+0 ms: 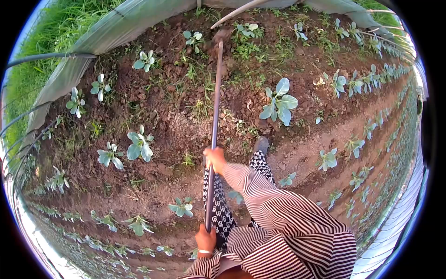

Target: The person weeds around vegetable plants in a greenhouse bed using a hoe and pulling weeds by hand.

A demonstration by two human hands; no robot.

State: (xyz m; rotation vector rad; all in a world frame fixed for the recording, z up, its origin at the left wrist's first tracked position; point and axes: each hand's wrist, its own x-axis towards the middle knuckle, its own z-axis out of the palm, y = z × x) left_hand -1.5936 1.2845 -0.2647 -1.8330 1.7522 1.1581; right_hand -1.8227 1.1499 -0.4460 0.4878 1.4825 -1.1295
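Gripping the long-handled tool (pixel 217 95) about midway down its shaft, the right hand (pixel 215 160) is closing its fingers around the pole. The left hand (pixel 206 239), with a pale band around its wrist, is holding the near end in a closed grip. The tool is stretching away from the body, and its far end is meeting the brown soil (pixel 172 135) near the plastic sheeting (pixel 134 23); that end is looking too blurred for its shape to be told. A curved rod (pixel 239 13) is ending just beside it.

Leafy plants are growing on both sides of the pole, a large plant (pixel 279 103) standing to its right and a pair of plants (pixel 140 145) (pixel 110 156) to its left. Small weeds (pixel 202 108) are sprouting between them. Striped sleeves (pixel 283 200) are covering the arms, patterned trousers (pixel 220 209) are showing beneath the pole, and a shoe (pixel 261 145) is resting on the soil. Tall grass (pixel 62 28) is rising beyond the sheeting.
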